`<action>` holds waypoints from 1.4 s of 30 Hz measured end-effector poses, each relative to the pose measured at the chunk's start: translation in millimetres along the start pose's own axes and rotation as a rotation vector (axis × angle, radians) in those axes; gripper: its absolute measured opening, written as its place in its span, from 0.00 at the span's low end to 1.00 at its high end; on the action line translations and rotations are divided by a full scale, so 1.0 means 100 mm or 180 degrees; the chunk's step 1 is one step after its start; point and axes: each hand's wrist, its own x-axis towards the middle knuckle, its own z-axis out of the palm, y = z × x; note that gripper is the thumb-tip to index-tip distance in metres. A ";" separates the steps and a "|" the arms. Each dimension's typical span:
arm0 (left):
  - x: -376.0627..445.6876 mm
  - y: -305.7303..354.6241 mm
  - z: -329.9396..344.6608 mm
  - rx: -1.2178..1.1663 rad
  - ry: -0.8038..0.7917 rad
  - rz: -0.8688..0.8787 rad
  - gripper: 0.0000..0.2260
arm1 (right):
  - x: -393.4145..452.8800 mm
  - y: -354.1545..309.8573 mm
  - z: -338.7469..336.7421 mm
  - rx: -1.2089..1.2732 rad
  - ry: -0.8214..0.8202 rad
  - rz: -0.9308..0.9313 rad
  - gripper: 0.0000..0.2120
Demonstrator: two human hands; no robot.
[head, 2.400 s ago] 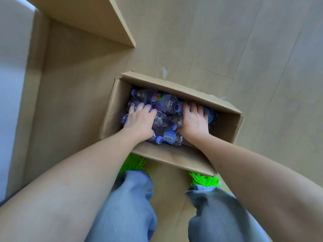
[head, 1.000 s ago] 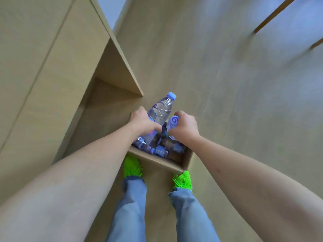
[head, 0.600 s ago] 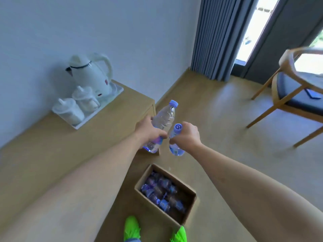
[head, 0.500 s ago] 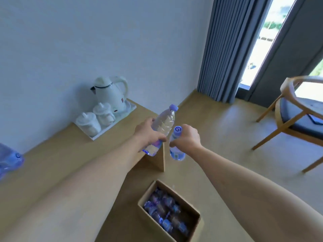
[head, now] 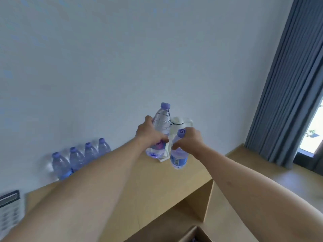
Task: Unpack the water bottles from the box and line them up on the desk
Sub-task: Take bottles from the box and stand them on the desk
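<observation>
My left hand (head: 150,133) grips a clear water bottle with a purple cap (head: 161,123), held upright above the wooden desk (head: 150,186). In my right hand (head: 190,139) is a second water bottle (head: 178,158), grasped near its neck and tilted slightly. Several bottles (head: 78,157) stand in a row on the desk against the wall at the left. Only a corner of the cardboard box (head: 195,235) shows at the bottom edge, on the floor below the desk.
A white kettle (head: 180,124) on a white tray (head: 162,159) stands behind the held bottles. A calculator-like device (head: 10,208) lies at the desk's left end. Grey curtains (head: 286,95) hang at the right beside a window.
Both hands have lifted one bottle each out of the box and carried them up over the desk. The view rose from the floor to the desk and wall.
</observation>
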 end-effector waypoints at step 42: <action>0.31 -4.55 -1.44 0.0143 0.1211 -0.1888 0.25 | 0.53 -1.72 4.80 -0.0092 -0.1659 -0.0620 0.31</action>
